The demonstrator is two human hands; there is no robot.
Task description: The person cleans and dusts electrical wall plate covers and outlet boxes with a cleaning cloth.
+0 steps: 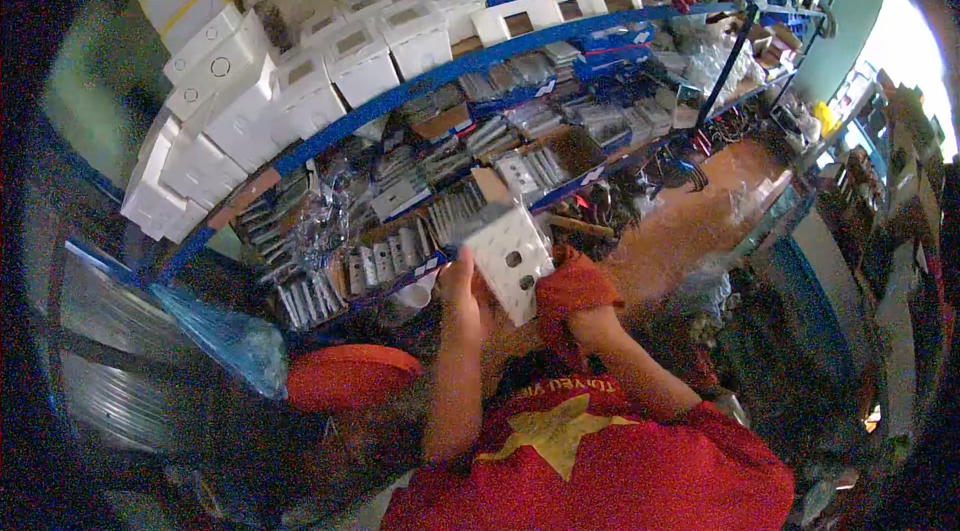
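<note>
In front of my chest, my left hand point(462, 281) grips the left edge of a white box-like panel point(493, 249) with round dark holes in its face. The panel is tilted, and what lies behind it is hidden. My right hand point(590, 323) is closed on a red cloth point(585, 283) at the panel's right edge. The cloth covers most of those fingers. Just beyond the panel, flat plates in clear wrapping point(530, 171) stand in a cardboard bin on the shelf.
A blue-edged shelf point(400, 91) crosses ahead, with white boxes point(360, 56) on top and rows of wrapped plates below. A red round stool point(350, 371) stands at lower left. The brown work surface point(660, 221) extends to the right.
</note>
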